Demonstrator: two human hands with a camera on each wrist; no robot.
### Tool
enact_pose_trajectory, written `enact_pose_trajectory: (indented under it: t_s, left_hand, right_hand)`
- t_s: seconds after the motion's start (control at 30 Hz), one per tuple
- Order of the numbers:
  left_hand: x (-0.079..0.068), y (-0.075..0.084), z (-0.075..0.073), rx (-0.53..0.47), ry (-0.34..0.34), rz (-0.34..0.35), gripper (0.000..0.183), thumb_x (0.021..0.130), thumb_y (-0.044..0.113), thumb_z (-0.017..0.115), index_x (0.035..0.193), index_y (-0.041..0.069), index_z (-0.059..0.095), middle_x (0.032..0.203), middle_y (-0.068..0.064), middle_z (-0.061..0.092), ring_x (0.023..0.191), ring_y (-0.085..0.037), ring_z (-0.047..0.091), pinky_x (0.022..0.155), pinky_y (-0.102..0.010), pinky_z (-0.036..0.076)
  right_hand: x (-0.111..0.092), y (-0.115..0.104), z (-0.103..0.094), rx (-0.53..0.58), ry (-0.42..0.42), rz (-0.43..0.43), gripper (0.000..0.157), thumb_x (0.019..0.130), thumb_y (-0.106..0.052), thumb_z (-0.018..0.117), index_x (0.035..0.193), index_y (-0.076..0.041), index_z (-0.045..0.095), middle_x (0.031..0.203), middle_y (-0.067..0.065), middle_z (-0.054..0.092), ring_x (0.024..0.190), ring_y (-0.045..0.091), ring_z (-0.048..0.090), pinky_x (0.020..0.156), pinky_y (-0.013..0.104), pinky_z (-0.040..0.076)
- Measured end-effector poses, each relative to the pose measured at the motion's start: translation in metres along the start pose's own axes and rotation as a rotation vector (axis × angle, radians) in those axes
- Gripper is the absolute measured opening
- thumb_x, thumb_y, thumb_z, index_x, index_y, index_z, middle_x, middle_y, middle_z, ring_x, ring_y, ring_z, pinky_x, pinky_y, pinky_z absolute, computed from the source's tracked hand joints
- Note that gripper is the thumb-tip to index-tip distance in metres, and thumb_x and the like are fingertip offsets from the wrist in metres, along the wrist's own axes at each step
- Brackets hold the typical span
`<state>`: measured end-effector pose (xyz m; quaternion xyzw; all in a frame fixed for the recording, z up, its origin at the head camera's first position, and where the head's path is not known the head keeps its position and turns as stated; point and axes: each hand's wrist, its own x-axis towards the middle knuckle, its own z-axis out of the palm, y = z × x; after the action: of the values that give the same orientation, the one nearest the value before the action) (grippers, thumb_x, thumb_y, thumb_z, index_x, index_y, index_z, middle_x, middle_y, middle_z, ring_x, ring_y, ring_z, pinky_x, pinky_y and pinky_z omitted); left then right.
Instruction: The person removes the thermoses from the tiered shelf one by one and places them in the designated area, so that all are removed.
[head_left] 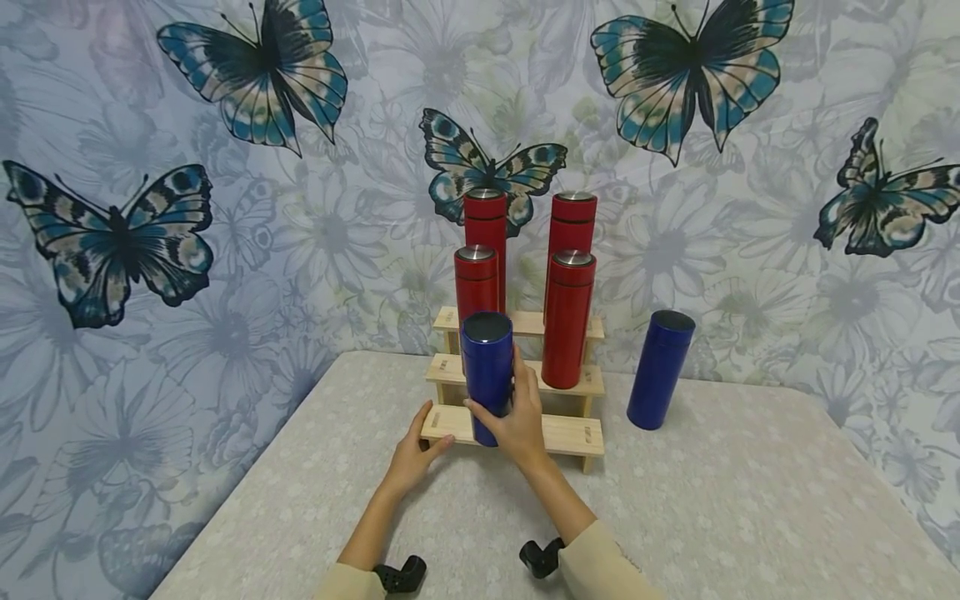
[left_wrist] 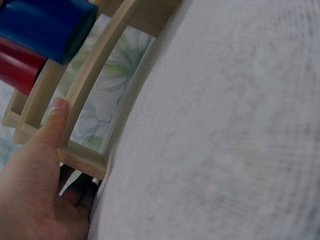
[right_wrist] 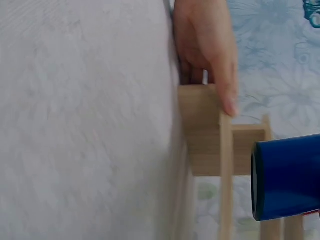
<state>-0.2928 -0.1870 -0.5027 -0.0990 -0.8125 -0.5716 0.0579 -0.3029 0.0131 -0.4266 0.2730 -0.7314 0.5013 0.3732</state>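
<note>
My right hand [head_left: 522, 425] grips a blue thermos flask [head_left: 489, 367] upright, thumb on its near side and fingers on its right side. In the right wrist view, the base of that flask [right_wrist: 287, 175] hangs a little off the lowest step of the wooden tiered stand [head_left: 573, 432]. My left hand [head_left: 411, 460] holds the left end of this lowest step. The left wrist view shows its thumb [left_wrist: 54, 122] on top and the other fingers around the end, partly hidden. The right hand itself does not show in the right wrist view.
Two red thermos flasks stand on the middle step, a left one [head_left: 476, 287] and a right one [head_left: 567, 325]. Behind them are a left [head_left: 486, 217] and a right [head_left: 576, 212] red flask. Another blue flask [head_left: 660, 371] stands on the cloth-covered table [head_left: 712, 500].
</note>
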Motion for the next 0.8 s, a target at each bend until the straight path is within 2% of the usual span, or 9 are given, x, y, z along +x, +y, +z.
enact_pose_trajectory:
  t_s: [0.17, 0.23, 0.4, 0.53, 0.63, 0.73, 0.8]
  left_hand:
    - [-0.004, 0.011, 0.001, 0.001, -0.004, -0.007, 0.081, 0.088, 0.029, 0.065, 0.148, 0.01, 0.014, 0.144, -0.024, 0.029, 0.126, -0.038, 0.037, 0.1, -0.048, 0.035]
    - [-0.006, 0.017, 0.001, -0.002, -0.006, -0.009, 0.08, 0.088, 0.025, 0.065, 0.148, 0.01, 0.015, 0.144, -0.024, 0.029, 0.126, -0.038, 0.037, 0.1, -0.048, 0.035]
    - [-0.007, 0.021, 0.001, 0.019, 0.012, -0.013, 0.079, 0.088, 0.022, 0.065, 0.148, 0.008, 0.016, 0.143, -0.025, 0.031, 0.126, -0.039, 0.037, 0.1, -0.049, 0.034]
    - [-0.005, 0.015, 0.001, 0.015, 0.018, -0.01, 0.081, 0.087, 0.024, 0.066, 0.148, 0.006, 0.016, 0.143, -0.026, 0.029, 0.126, -0.041, 0.035, 0.1, -0.05, 0.033]
    - [0.001, 0.001, 0.002, 0.006, 0.023, -0.012, 0.083, 0.086, 0.03, 0.067, 0.148, 0.01, 0.016, 0.144, -0.024, 0.029, 0.128, -0.039, 0.034, 0.101, -0.05, 0.032]
    - [0.006, -0.014, 0.002, 0.002, 0.03, -0.016, 0.085, 0.084, 0.037, 0.067, 0.149, 0.015, 0.016, 0.145, -0.02, 0.029, 0.129, -0.037, 0.034, 0.102, -0.049, 0.031]
    - [0.009, -0.021, 0.002, 0.006, 0.03, -0.018, 0.086, 0.083, 0.04, 0.067, 0.149, 0.018, 0.016, 0.146, -0.019, 0.029, 0.128, -0.036, 0.035, 0.102, -0.048, 0.032]
  right_hand:
    - [0.011, -0.006, -0.029, -0.01, 0.102, -0.073, 0.107, 0.063, -0.014, 0.086, 0.147, -0.006, 0.02, 0.123, 0.014, 0.046, 0.104, 0.023, 0.05, 0.076, 0.038, 0.05]
    - [0.019, -0.016, -0.045, -0.006, 0.149, -0.1, 0.106, 0.061, -0.008, 0.086, 0.145, 0.0, 0.022, 0.119, 0.019, 0.047, 0.102, 0.026, 0.052, 0.075, 0.039, 0.05]
    - [0.04, -0.046, -0.093, -0.016, 0.269, -0.14, 0.103, 0.054, 0.008, 0.083, 0.14, 0.011, 0.026, 0.113, 0.031, 0.048, 0.099, 0.029, 0.052, 0.075, 0.031, 0.047]
    - [0.046, -0.049, -0.131, -0.078, 0.349, -0.14, 0.101, 0.054, 0.011, 0.08, 0.139, 0.01, 0.027, 0.115, 0.032, 0.047, 0.104, 0.017, 0.049, 0.08, 0.02, 0.042]
    - [0.045, -0.043, -0.16, -0.141, 0.405, -0.119, 0.099, 0.056, 0.01, 0.079, 0.14, 0.008, 0.026, 0.119, 0.027, 0.048, 0.107, 0.011, 0.047, 0.08, 0.018, 0.04]
    - [0.043, -0.029, -0.188, -0.201, 0.462, -0.089, 0.097, 0.058, 0.007, 0.079, 0.14, 0.007, 0.026, 0.123, 0.02, 0.049, 0.107, 0.01, 0.046, 0.077, 0.016, 0.039]
    - [0.042, -0.012, -0.206, -0.244, 0.489, -0.058, 0.098, 0.059, 0.005, 0.08, 0.14, 0.006, 0.026, 0.125, 0.013, 0.049, 0.106, 0.009, 0.045, 0.075, 0.016, 0.039]
